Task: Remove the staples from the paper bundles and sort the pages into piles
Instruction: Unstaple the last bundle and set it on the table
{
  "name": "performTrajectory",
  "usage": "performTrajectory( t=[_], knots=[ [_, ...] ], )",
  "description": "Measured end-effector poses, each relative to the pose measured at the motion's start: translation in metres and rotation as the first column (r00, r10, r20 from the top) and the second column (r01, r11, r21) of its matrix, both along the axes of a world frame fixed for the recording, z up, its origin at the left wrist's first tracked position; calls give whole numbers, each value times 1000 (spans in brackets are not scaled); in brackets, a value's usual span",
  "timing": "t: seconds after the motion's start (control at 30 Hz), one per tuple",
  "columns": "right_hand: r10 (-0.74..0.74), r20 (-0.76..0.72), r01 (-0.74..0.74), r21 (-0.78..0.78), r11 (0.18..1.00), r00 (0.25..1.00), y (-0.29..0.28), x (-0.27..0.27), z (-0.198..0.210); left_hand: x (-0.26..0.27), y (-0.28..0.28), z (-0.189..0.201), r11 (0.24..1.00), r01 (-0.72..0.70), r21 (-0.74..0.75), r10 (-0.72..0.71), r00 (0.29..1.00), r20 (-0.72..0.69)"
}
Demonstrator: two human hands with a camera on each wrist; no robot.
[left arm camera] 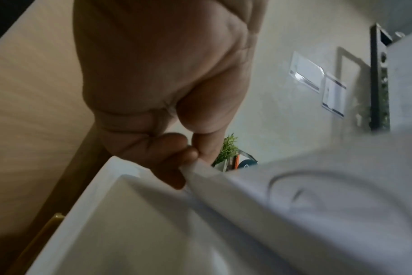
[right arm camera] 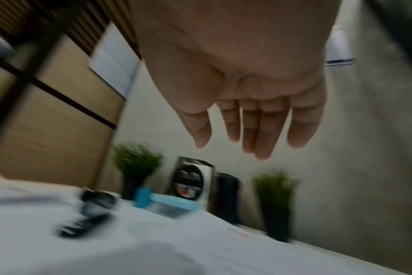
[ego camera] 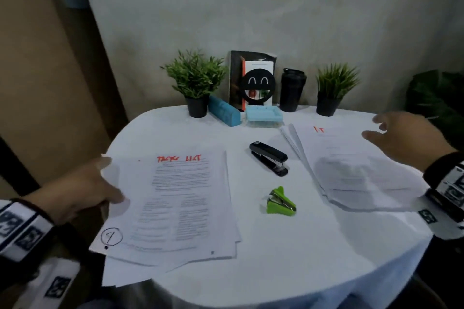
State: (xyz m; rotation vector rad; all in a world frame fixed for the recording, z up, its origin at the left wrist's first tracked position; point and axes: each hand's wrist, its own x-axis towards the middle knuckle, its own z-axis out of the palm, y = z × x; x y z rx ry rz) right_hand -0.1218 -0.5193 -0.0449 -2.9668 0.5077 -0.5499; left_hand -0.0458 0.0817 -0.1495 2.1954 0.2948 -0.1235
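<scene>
A fanned pile of pages [ego camera: 175, 203] headed in red lies at the table's left, its top sheet marked with a circled 1. My left hand [ego camera: 82, 183] pinches the pile's left edge; the left wrist view shows my left hand [left arm camera: 188, 160] with thumb and fingers curled on the paper edge [left arm camera: 223, 186]. A second pile of pages [ego camera: 351, 165] lies at the right. My right hand [ego camera: 399, 133] hovers above it with fingers straight and spread, holding nothing. In the right wrist view the right hand [right arm camera: 247, 130] is blurred. A green staple remover [ego camera: 281, 202] lies between the piles.
A black stapler [ego camera: 270, 158] lies mid-table. Along the back stand two potted plants [ego camera: 197, 85] [ego camera: 331, 90], a blue case [ego camera: 223, 110], a blue tray [ego camera: 263, 115], a black cup [ego camera: 292, 89] and a book with a round black face [ego camera: 253, 80]. The left pile overhangs the table [ego camera: 301, 258] edge.
</scene>
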Motion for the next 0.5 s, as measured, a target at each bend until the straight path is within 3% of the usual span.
performTrajectory(
  t=[0.07, 0.13, 0.2, 0.23, 0.33, 0.4, 0.43, 0.47, 0.5],
  knots=[
    [242, -156, -235, 61, 970, 958, 54, -6, 1, -30, -43, 37, 996, 49, -71, -47, 998, 39],
    [454, -365, -385, 250, 889, 813, 112, -18, -8, -36, -46, 45, 990, 68, -123, -50, 988, 144],
    [554, -496, -459, 311, 832, 669, 154, -27, -25, -50, -59, 63, 988, 52, -143, -25, 983, 183],
    [569, -520, -496, 288, 819, 637, 166, -28, -36, -50, -61, 65, 987, 40, -158, -5, 976, 216],
    [549, -516, -563, 149, 813, 657, 175, -23, -54, -55, -59, 74, 964, 52, -260, 43, 936, 350],
    [530, -482, -502, 199, 841, 698, 170, -18, -46, -56, -51, 78, 909, 81, -408, 85, 924, 373],
    [540, -412, -435, 325, 840, 734, 166, -16, -38, -57, -47, 82, 876, 88, -474, 113, 918, 380],
    [546, -278, -339, 543, 768, 791, 163, -16, -28, -59, -46, 87, 832, 100, -545, 133, 919, 371],
    [515, -112, -241, 786, 569, 850, 158, -17, -17, -61, -45, 91, 782, 126, -611, 132, 924, 360]
  ],
)
